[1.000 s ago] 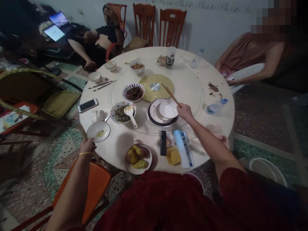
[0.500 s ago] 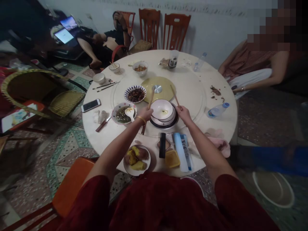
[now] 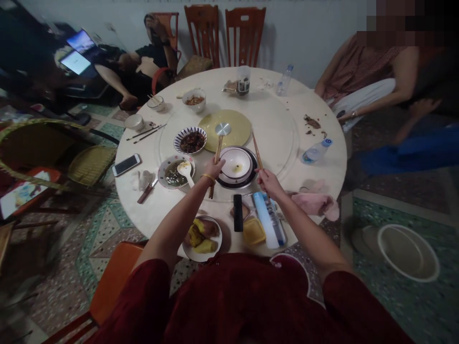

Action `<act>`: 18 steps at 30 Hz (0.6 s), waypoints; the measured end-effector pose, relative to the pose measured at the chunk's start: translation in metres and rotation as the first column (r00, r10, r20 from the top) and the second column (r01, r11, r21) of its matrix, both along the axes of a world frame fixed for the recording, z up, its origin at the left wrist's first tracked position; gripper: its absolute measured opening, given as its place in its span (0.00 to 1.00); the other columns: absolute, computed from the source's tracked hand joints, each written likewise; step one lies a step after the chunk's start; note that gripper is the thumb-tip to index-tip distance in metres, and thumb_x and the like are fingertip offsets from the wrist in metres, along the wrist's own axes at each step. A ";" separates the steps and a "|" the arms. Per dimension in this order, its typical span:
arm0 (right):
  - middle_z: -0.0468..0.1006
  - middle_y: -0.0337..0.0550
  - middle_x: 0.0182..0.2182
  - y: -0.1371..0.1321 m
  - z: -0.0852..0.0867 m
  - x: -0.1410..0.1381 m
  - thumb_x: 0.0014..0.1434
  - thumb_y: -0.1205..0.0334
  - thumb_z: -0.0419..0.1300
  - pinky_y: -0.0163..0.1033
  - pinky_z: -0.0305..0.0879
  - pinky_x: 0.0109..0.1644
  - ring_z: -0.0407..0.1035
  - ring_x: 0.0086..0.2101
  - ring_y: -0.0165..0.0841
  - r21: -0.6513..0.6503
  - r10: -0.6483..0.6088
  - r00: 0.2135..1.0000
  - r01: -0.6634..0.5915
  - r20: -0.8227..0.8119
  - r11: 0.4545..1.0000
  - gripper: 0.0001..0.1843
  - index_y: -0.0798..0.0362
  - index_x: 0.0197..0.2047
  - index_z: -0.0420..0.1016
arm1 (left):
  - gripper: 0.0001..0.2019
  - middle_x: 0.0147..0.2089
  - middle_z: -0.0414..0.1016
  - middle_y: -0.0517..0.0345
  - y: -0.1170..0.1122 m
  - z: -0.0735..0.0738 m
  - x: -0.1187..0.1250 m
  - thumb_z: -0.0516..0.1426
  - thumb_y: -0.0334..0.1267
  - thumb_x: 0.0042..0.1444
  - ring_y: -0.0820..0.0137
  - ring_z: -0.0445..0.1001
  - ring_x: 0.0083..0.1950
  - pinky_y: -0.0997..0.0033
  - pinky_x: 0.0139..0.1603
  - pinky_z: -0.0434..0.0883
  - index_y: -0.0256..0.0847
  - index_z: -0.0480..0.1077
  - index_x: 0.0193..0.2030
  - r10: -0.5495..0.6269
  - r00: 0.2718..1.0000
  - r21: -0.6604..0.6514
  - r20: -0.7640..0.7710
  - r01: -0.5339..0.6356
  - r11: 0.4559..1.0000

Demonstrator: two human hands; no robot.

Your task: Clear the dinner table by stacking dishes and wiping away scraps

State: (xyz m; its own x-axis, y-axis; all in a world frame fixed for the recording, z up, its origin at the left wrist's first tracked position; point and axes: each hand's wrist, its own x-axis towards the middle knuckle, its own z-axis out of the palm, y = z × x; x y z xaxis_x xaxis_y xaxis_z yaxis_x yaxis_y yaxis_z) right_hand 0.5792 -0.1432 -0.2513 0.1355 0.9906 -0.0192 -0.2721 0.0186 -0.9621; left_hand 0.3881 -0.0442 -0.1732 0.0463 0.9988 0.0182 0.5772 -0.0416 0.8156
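My left hand [image 3: 214, 170], with a yellow band at the wrist, is closed around wooden chopsticks [image 3: 218, 146] that point away from me. Its thumb lies at the left rim of a white bowl [image 3: 229, 168] with a dark edge and a little yellowish liquid inside. This bowl sits on a dark-rimmed dish [image 3: 250, 179]. To its right, my right hand [image 3: 269, 183] is closed on another chopstick or pair [image 3: 256, 150]; I cannot tell the number. That hand is apart from the bowl. A soup bowl [image 3: 164, 177] with a white spoon [image 3: 184, 169] stands left of my left hand.
On the round table [image 3: 272, 119] are a patterned dish of dark food [image 3: 191, 141], a plate of yellow food [image 3: 215, 251], a knife [image 3: 145, 193], a phone [image 3: 126, 165], a blue box [image 3: 263, 210], a pink cloth [image 3: 315, 204] and a bottle [image 3: 315, 152]. Two people sit nearby.
My right hand has drawn back toward me from the bowl's right side, still gripping its chopsticks. The top bowl looks lower on the dark-rimmed dish. The whole view has shifted slightly.
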 end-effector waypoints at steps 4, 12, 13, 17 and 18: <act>0.64 0.30 0.19 -0.030 0.012 -0.021 0.49 0.37 0.59 0.31 0.41 0.17 0.46 0.14 0.22 -0.043 0.140 0.978 -0.148 -0.152 0.988 0.26 0.50 0.42 0.67 | 0.13 0.18 0.59 0.67 -0.012 0.012 -0.005 0.52 0.45 0.61 0.80 0.52 0.13 0.79 0.16 0.52 0.36 0.64 0.43 0.048 0.985 -0.065 0.166 -0.038 0.997; 0.74 0.42 0.28 -0.089 -0.049 -0.086 0.59 0.47 0.51 0.39 0.66 0.35 0.68 0.31 0.34 -0.002 0.240 0.856 -0.269 0.458 0.963 0.18 0.48 0.38 0.75 | 0.16 0.18 0.60 0.68 -0.077 0.020 -0.126 0.53 0.41 0.56 0.82 0.51 0.12 0.82 0.15 0.51 0.34 0.67 0.49 0.208 0.934 0.058 0.291 -0.234 0.971; 0.76 0.44 0.33 -0.093 -0.059 -0.096 0.59 0.49 0.50 0.43 0.67 0.42 0.71 0.37 0.37 0.002 0.235 0.821 -0.277 0.520 0.961 0.18 0.48 0.42 0.76 | 0.18 0.19 0.61 0.67 -0.091 0.011 -0.149 0.53 0.42 0.56 0.82 0.51 0.13 0.81 0.15 0.50 0.34 0.67 0.49 0.259 0.925 0.056 0.279 -0.285 0.957; 0.74 0.51 0.51 -0.102 -0.087 -0.137 0.60 0.56 0.46 0.50 0.61 0.59 0.67 0.53 0.42 0.003 0.224 0.720 -0.299 0.656 0.954 0.25 0.51 0.57 0.70 | 0.22 0.20 0.64 0.66 -0.143 -0.041 -0.231 0.51 0.47 0.55 0.81 0.50 0.13 0.80 0.14 0.50 0.34 0.67 0.50 0.434 0.876 0.014 0.209 -0.446 0.895; 0.73 0.51 0.52 -0.104 -0.092 -0.146 0.60 0.57 0.46 0.49 0.60 0.61 0.66 0.54 0.42 -0.003 0.214 0.705 -0.289 0.676 0.957 0.26 0.51 0.59 0.69 | 0.22 0.22 0.67 0.64 -0.153 -0.057 -0.246 0.51 0.48 0.54 0.81 0.50 0.13 0.79 0.15 0.51 0.34 0.67 0.50 0.459 0.869 0.016 0.187 -0.469 0.883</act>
